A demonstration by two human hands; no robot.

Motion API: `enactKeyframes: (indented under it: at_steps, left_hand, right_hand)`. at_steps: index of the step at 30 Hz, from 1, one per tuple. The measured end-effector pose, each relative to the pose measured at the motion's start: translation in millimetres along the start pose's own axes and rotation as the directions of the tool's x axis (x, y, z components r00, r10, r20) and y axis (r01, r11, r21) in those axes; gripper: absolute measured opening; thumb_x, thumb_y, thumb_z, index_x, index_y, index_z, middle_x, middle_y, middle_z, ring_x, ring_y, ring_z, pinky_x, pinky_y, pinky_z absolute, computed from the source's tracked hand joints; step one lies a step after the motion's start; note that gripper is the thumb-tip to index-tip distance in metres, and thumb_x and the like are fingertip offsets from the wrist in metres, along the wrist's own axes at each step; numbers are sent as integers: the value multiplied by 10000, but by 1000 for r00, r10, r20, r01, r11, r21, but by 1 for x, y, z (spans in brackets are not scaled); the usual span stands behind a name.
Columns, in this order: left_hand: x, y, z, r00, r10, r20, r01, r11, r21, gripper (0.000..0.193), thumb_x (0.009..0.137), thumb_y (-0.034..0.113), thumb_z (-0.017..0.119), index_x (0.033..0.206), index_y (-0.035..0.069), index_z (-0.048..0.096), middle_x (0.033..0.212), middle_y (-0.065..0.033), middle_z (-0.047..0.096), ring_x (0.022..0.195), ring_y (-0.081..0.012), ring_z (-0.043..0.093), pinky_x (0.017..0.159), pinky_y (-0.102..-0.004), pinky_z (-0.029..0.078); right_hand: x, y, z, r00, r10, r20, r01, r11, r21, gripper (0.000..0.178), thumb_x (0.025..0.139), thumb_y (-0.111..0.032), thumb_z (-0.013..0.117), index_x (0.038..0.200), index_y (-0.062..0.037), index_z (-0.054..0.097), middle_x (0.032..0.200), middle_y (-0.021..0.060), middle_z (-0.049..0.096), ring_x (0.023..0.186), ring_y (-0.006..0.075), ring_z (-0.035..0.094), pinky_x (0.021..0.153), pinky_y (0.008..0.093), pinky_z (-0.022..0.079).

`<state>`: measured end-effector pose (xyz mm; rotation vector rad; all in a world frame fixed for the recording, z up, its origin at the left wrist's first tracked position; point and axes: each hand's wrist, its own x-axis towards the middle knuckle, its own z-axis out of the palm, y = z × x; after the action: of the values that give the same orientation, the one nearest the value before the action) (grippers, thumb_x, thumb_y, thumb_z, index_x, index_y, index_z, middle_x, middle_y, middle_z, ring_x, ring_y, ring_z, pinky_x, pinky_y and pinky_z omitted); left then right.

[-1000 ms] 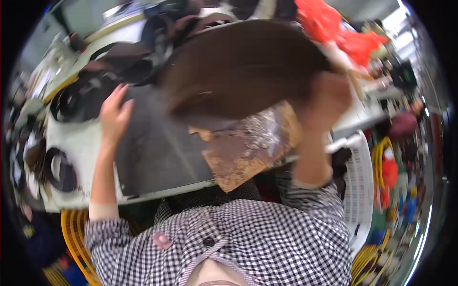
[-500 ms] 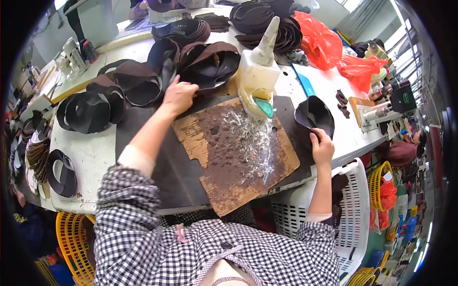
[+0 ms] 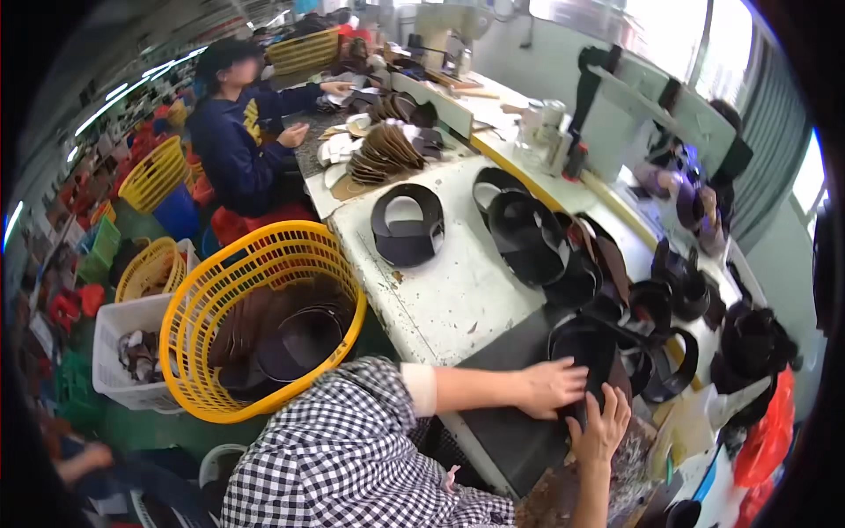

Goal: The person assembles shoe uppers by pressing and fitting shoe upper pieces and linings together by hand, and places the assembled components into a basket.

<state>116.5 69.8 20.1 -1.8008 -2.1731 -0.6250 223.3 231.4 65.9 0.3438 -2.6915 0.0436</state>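
Observation:
My left hand (image 3: 550,387) lies with its fingers stretched out at the near edge of a black looped band (image 3: 583,345) of sheet material. Close beside it my right hand (image 3: 601,429) has its fingers spread over the same dark piece. Whether either hand grips the piece cannot be seen. Under the left forearm lies a dark mat (image 3: 506,396). A worn brown board (image 3: 554,491) shows beside my right wrist. The pale glue bottle (image 3: 691,431) stands to the right of that hand. More black loops (image 3: 528,236) sit in a row beyond my hands.
A single black loop (image 3: 407,224) lies on the white table (image 3: 387,290). At the table's left, a yellow basket (image 3: 264,231) holds dark pieces. Stacked brown and white pieces (image 3: 385,157) lie near a seated co-worker (image 3: 242,132). Red plastic bags (image 3: 767,431) hang at the right.
The view has swung left, bringing the yellow basket and co-worker into sight. My right hand has left the loop it held at the right. Both hands are now together at a dark band.

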Motion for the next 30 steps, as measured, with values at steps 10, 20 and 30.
enactKeyframes:
  at_steps: [10, 20, 30]
  left_hand:
    - [-6, -10, 9, 997, -37, -69, 34, 998, -45, 384, 703, 352, 673, 946, 57, 636, 857, -61, 632, 859, -235, 585, 742, -333, 486]
    - [19, -10, -19, 922, -195, -334, 118, 964, -237, 288, 662, 305, 701, 797, 73, 595, 813, -66, 544, 833, -255, 545, 679, -359, 463]
    - [-118, 56, -37, 980, 111, -163, -57, 951, 305, 184, 696, 187, 548, 823, 56, 573, 770, -45, 477, 726, -182, 498, 561, -277, 409]
  right_hand:
    - [-27, -6, 30, 999, -38, -35, 27, 957, -290, 451, 684, -250, 615, 1099, -73, 590, 922, 45, 548, 939, 232, 486, 923, 477, 292]
    - [23, 36, -25, 954, 138, -268, -70, 966, 248, 96, 718, -24, 586, 808, -33, 618, 725, 127, 585, 685, 324, 576, 598, 381, 435]
    - [-45, -44, 5, 920, -374, -114, 391, 893, 223, 154, 580, -74, 598, 730, -101, 618, 657, 50, 518, 642, 253, 532, 535, 383, 392]
